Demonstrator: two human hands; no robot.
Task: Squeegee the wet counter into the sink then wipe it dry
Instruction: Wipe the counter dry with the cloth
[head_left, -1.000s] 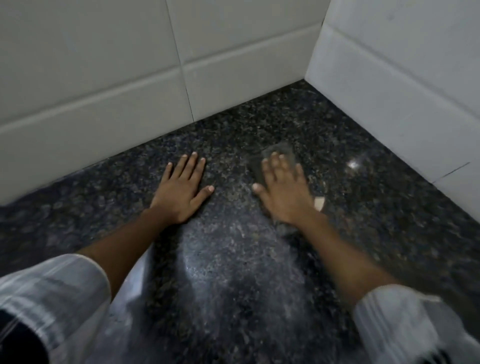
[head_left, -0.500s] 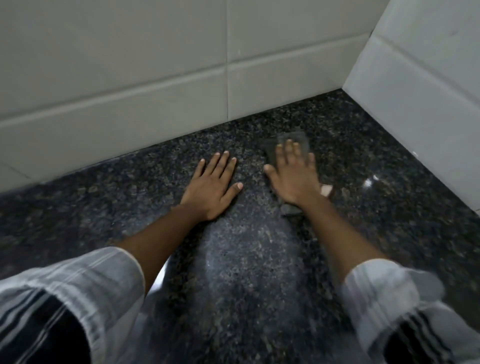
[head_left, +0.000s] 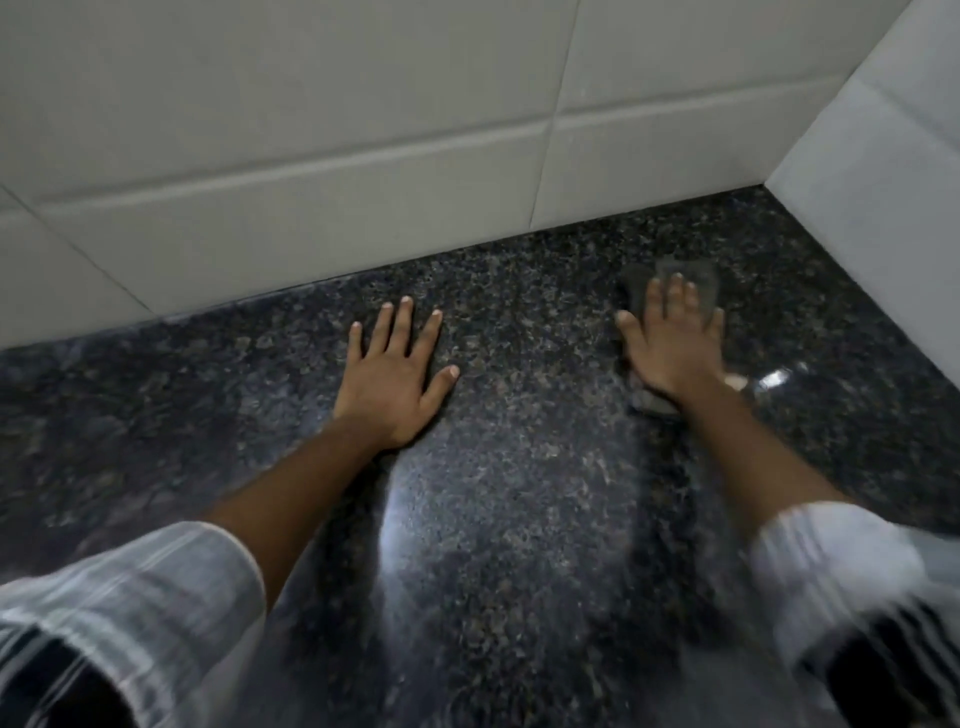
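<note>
Pressing flat grey cloth (head_left: 691, 283) | right hand (head_left: 672, 348) | speckled granite counter (head_left: 519, 467)

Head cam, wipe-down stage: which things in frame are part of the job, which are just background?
In the job:
- grey cloth, pressed flat under the right hand
- dark granite counter
- left hand, palm down on the counter, fingers spread, holding nothing

Just there:
- tiled back wall
- tiled side wall
- striped sleeves

No squeegee or sink in view.
</note>
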